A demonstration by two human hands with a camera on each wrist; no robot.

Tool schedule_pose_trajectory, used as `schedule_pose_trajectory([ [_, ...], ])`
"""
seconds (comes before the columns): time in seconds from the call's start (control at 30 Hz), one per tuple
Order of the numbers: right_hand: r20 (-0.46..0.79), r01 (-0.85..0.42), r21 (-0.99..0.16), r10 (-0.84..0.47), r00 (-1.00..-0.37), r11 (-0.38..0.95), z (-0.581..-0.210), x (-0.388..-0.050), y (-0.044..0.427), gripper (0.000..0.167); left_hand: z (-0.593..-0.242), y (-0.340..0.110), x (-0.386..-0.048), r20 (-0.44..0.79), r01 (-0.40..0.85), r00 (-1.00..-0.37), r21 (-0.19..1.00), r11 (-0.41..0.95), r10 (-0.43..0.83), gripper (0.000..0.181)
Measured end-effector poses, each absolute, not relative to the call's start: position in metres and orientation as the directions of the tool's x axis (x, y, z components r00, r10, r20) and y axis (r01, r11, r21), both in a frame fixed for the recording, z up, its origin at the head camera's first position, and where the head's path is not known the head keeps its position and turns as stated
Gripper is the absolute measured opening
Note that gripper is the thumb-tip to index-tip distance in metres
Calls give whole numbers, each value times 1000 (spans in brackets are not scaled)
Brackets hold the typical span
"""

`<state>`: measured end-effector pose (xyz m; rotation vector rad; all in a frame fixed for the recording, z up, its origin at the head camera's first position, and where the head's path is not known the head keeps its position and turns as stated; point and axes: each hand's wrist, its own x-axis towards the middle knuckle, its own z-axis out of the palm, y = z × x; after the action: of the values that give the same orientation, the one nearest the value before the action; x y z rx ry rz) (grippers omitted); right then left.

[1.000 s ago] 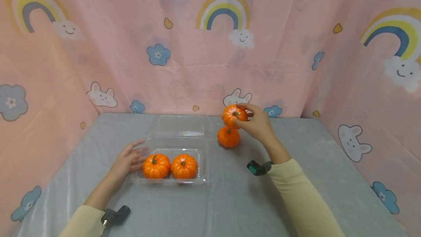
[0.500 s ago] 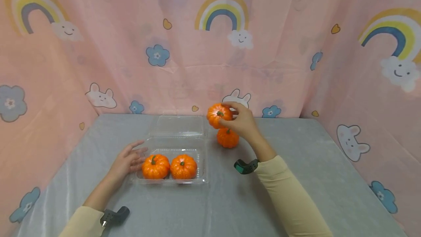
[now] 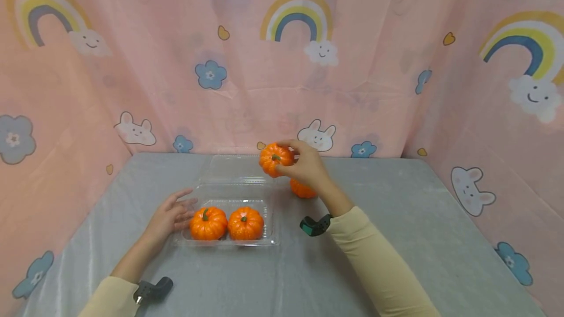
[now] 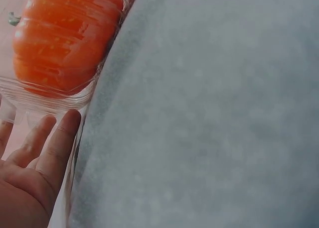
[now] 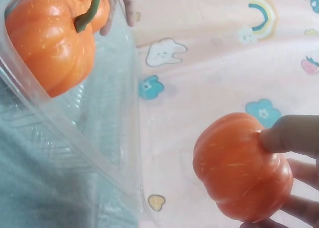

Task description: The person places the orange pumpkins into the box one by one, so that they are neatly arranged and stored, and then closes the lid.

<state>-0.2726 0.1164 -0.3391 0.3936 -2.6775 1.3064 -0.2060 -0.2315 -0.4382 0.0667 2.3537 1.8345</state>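
1. Thumb and fingertips of the right hand (image 3: 306, 163) pinch the raised pumpkin (image 3: 274, 159) around its side; if that pinch loosens, the glossy ribs could slip.
2. The raised pumpkin hangs in the air, overlapping the open lid (image 3: 240, 168) in the head view; carried too low, it might catch there and shift the clear box (image 3: 229, 243).
3. Inside, a left pumpkin (image 3: 208, 224) and right pumpkin (image 3: 246, 224) sit side by side; a clumsy drop could knock them.
4. The left hand (image 3: 169, 213), fingers loosely extended at the box's left side, grips nothing, so might not stop sliding.
5. Behind the right hand, another pumpkin (image 3: 301, 190) rests on the table (image 3: 374, 258), vulnerable to a nudge.
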Motion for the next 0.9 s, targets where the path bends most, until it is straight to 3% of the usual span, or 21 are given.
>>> schedule_pose_trajectory([
  [0.5,268,-398,-692,-297,-916,602,-345,-267,75,55,-441,-233,-206,-93,-58,-987,968,244,132,51],
  [0.9,301,-520,-617,-432,-850,591,-348,-267,53,53,-441,-234,-207,-94,-60,-986,971,231,139,51],
])
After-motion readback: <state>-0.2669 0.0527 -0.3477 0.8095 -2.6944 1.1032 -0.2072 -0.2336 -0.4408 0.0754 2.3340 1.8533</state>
